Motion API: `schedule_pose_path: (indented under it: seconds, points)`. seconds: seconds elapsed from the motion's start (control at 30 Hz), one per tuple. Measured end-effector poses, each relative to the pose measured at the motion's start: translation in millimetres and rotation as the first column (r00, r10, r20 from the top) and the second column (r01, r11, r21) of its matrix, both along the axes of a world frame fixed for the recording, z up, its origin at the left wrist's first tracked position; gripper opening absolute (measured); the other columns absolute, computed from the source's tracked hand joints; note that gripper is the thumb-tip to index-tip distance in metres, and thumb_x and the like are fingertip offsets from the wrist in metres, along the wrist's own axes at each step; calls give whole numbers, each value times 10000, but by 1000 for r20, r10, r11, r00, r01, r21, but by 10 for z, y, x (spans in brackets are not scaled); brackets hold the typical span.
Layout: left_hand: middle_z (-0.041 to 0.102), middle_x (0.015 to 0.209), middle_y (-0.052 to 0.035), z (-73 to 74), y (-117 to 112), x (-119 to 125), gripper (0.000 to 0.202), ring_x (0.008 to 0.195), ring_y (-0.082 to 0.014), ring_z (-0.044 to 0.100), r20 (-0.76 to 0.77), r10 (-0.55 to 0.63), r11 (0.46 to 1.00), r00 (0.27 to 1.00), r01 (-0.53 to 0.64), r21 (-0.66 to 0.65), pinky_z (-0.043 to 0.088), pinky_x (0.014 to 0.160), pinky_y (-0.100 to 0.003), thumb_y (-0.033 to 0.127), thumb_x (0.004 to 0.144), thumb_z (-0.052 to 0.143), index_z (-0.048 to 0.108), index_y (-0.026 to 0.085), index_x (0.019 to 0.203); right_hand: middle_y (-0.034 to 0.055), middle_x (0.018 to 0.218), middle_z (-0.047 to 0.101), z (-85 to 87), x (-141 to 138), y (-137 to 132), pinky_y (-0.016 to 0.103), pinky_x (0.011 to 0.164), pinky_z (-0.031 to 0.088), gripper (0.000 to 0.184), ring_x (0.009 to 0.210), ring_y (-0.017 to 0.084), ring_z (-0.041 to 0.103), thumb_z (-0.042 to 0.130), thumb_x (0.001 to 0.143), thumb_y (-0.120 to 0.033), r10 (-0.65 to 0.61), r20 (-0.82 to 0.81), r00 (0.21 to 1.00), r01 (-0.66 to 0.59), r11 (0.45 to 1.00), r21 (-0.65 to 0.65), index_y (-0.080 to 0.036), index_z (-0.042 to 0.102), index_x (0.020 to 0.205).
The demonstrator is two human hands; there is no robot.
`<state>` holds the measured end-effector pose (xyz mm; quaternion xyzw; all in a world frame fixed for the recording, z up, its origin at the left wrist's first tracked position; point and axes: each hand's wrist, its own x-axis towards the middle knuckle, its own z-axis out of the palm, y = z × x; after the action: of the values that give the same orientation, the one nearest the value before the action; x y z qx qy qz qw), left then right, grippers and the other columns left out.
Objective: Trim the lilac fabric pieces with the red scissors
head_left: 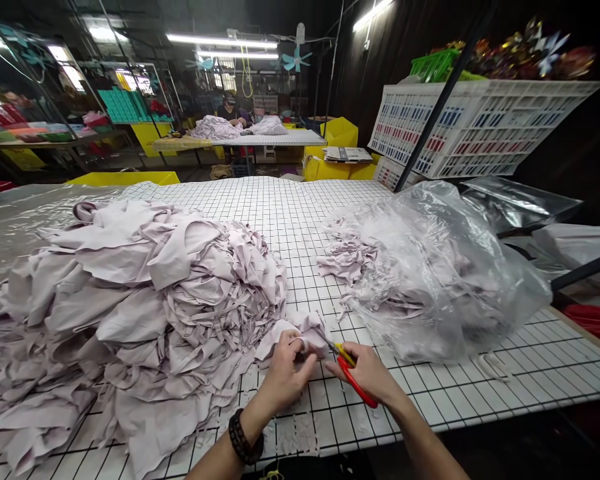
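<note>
My left hand [286, 375] pinches a small piece of pale lilac fabric [307, 329] at the front of the white gridded table [290, 213]. A dark beaded bracelet circles that wrist. My right hand [369, 372] grips red and yellow thread snips [350, 375], their tip touching the held fabric. To the left lies a big heap of the same lilac fabric pieces [130, 300]. On the right, a clear plastic bag [445, 280] holds more lilac pieces, some spilling out toward the middle.
White plastic crates [480, 127] stand stacked at the back right, with a green basket on top. Yellow bins [337, 150] sit behind the table. A person works at a far table [260, 138] with fabric piles. A red object [597, 320] lies at the right edge.
</note>
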<state>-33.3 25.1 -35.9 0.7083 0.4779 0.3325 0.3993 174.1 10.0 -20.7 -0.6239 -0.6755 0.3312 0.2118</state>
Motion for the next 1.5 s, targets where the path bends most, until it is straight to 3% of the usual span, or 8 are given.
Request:
schedule_pose_path:
  seconds: [0.23,0.37,0.53,0.7,0.87,1.07,1.3,1.5]
  points:
    - [621,963,-104,-82,299,-11,242,924,-250,571,-359,12,999,933,6,48,445,828,-371,148,764,508,622,155,977,-40,592,520,58,140,85,218,510,344,238,561,127,469,546,773,-388,-189,7,982,189,981,-36,-211,456,642]
    - [636,934,-74,724,740,-397,237,828,-210,590,-234,182,982,955,-163,98,484,730,-318,261,793,554,593,161,1005,6,783,651,238,141,375,228,596,392,124,710,163,589,487,819,-319,-249,213,945,231,967,108,-221,554,856]
    - [561,1021,-96,2047,1479,-1083,304,980,-254,563,-356,650,709,671,-367,603,453,852,-360,299,827,490,563,87,1032,80,911,663,363,90,1148,272,707,414,151,848,207,610,517,837,-254,-305,330,893,254,949,189,-174,575,952]
    - [397,1267,-235,2494,1999,-1430,402,1128,-397,481,-635,635,772,440,-344,534,405,897,-473,305,900,401,505,-33,1090,107,1117,591,495,208,1779,407,858,457,285,1001,226,573,528,901,-291,-387,388,836,291,913,285,-122,544,1130]
    - [280,1424,-273,2253,1710,-1286,389,1077,-438,518,-685,551,834,476,-315,452,449,815,-521,377,773,642,611,24,932,84,1053,606,642,426,1866,376,810,486,260,920,193,597,550,895,-307,-358,348,867,248,914,321,-122,567,1076]
    - [648,1061,-115,1564,1145,-768,438,844,-215,636,-190,-6,1000,982,8,7,516,744,-362,533,863,425,634,172,996,39,860,621,494,-25,1182,216,670,427,97,748,137,581,458,851,-184,-134,228,964,43,929,367,-171,505,934]
    - [648,724,-54,339,899,-430,498,529,-153,602,-15,-206,834,978,167,-526,471,494,-262,638,706,538,568,141,732,-20,748,598,99,-658,-115,176,563,373,152,642,112,532,518,693,-87,291,-65,954,-277,945,175,-212,485,773]
    - [499,505,47,-52,431,-569,391,404,-141,515,-160,-48,851,986,-44,-523,344,404,-220,581,760,506,479,191,733,-7,700,599,13,-216,-342,209,525,400,90,609,140,548,511,803,-281,-49,-247,968,14,990,-143,-214,536,859]
